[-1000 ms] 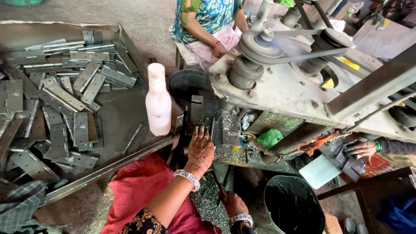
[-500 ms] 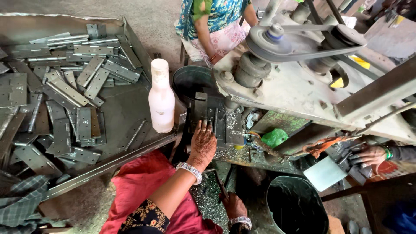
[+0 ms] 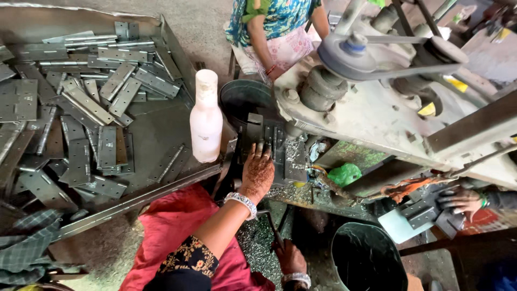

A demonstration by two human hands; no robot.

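My left hand [image 3: 257,173], hennaed and wearing a beaded bracelet, lies flat with its fingertips on the dark steel die block [image 3: 272,141] of a press machine [image 3: 377,108]. What lies under the fingers is hidden. My right hand [image 3: 291,258] is low at the bottom edge, curled around the lower end of a thin dark rod [image 3: 272,226]. A white plastic bottle [image 3: 205,118] stands upright just left of the die. A tray [image 3: 161,183] of grey metal hinge plates [image 3: 81,108] fills the left side.
A seated person in a patterned dress [image 3: 274,27] is behind the machine. Another person's gloved hand [image 3: 458,202] holds parts at the right. Black buckets stand below [image 3: 366,258] and behind the die [image 3: 242,97]. Metal chips [image 3: 253,242] litter the ledge; a green bag [image 3: 344,173] lies nearby.
My left hand has slid a little further forward onto the die block. My right hand has stayed low. The view has shifted slightly.
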